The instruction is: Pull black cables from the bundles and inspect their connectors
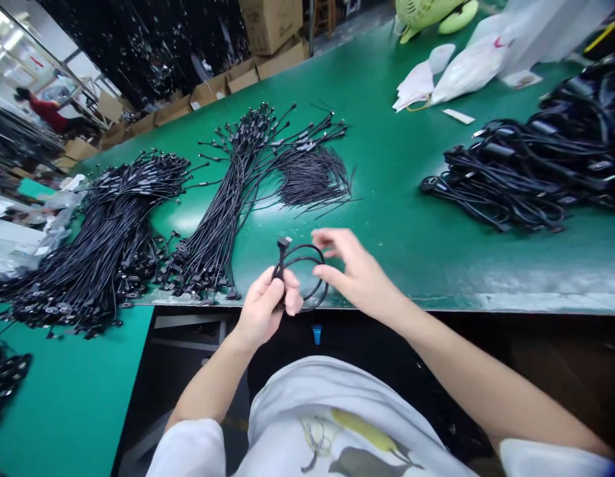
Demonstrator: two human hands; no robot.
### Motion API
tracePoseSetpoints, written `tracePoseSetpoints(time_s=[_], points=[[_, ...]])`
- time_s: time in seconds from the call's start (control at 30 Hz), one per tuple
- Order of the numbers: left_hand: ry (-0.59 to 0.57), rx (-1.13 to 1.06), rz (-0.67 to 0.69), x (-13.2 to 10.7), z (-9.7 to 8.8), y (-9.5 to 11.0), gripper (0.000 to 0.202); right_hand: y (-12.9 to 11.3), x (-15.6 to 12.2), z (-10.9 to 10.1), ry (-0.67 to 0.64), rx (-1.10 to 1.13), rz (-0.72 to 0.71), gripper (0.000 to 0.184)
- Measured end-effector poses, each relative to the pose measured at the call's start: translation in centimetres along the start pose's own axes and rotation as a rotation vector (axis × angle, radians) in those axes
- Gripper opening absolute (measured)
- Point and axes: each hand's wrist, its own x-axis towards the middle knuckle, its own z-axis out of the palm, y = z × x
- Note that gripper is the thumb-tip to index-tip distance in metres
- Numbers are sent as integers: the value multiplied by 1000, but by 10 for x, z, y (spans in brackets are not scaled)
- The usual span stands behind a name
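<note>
My left hand [270,301] is closed on a black cable [307,249], pinching it between thumb and fingers just past the front edge of the table. One connector [284,243] of the cable, with a bright metal tip, points up above the thumb. The rest of the cable curves into a round loop to the right of that hand. Beside the loop, my right hand [349,265] has its thumb and fingers apart, the tips close to the cable; whether they touch it I cannot tell.
On the green table [386,199] lie a bundle of straight black cables [228,179], a larger heap [103,232] at left, and a pile of thin black ties [314,177]. Coiled cables [525,159] are heaped at right. White bags [471,73] lie behind; a person [49,112] sits far left.
</note>
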Motion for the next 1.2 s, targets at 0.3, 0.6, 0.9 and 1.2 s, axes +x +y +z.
tracePoseSetpoints(time_s=[0.3,0.6,0.9,1.2], points=[[164,-253,-44,7,14,-32,40,7,-5,26,-18,819,447,40],[-172,515,-180,4,-5,-31,32,-3,-21,43,-37,769,367,39],[-428,113,-392,-1,9,-22,46,-10,-5,32,-124,885,382,34],[-127,-294,-488,-9,30,-27,32,-3,0,30,-113,690,326,34]])
